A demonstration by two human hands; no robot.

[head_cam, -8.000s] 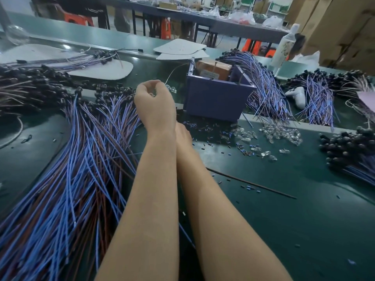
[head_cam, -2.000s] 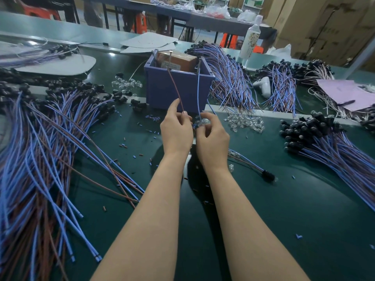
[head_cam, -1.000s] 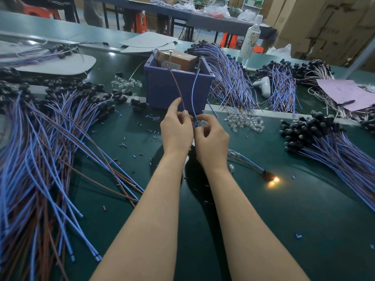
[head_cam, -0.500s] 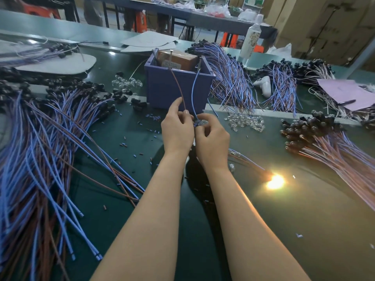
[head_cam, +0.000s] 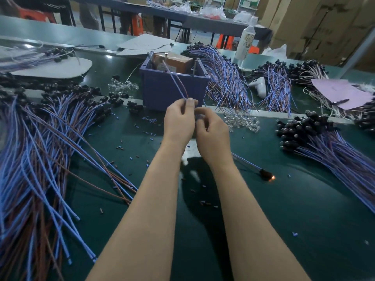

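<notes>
Wires [head_cam: 178,85], one blue and one brown, run from the left hand [head_cam: 178,122], whose fingers pinch them, up into the box [head_cam: 162,94] just behind. The right hand [head_cam: 212,134] touches the left, fingers curled; whether they grasp anything is too blurred to tell. Nearby, a black socket [head_cam: 265,175] glows on the tabletop [head_cam: 284,209].

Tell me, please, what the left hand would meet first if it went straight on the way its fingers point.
Probably the front wall of the purple bin, just beyond the left hand, which pinches two wires; depth is hard to judge.
</notes>
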